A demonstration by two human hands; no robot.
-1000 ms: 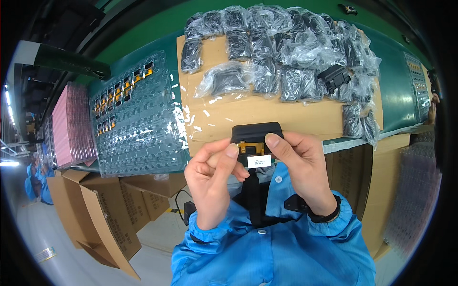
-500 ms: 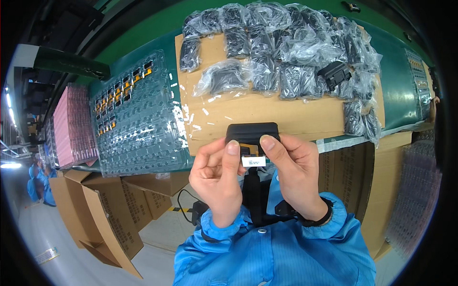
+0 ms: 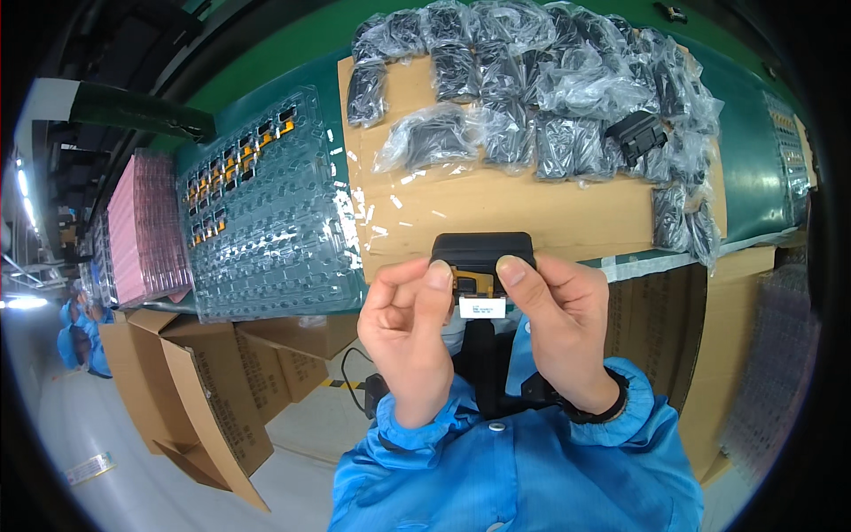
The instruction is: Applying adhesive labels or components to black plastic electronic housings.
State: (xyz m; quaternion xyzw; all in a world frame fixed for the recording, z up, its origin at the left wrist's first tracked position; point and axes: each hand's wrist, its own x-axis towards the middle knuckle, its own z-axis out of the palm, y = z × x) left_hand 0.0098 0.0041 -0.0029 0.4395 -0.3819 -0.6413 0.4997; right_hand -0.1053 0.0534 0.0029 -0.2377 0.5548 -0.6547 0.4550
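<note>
Between both hands, at the cardboard's front edge, is a black plastic housing (image 3: 481, 246). My left hand (image 3: 408, 332) pinches its left end, thumb on top and fingers curled behind. At the right end my right hand (image 3: 566, 328) grips it the same way, with the thumb pressing near an orange-and-black flexible circuit piece (image 3: 473, 282). This piece lies against the housing's near side, and a white printed label (image 3: 482, 308) sticks out below it. The fingers hide the housing's two ends.
Several bagged black parts (image 3: 505, 133) cover the far cardboard sheet (image 3: 532, 208); one unbagged black part (image 3: 636, 137) lies among them. White paper bits (image 3: 381, 230) are scattered at left beside a clear tray (image 3: 266, 257) with orange-and-black pieces. Stacked trays (image 3: 146, 230) and open cartons (image 3: 199, 399) stand left.
The whole view has shifted slightly, so the scene sits a little farther right. Both hands keep hold of the housing, which is tilted slightly differently.
</note>
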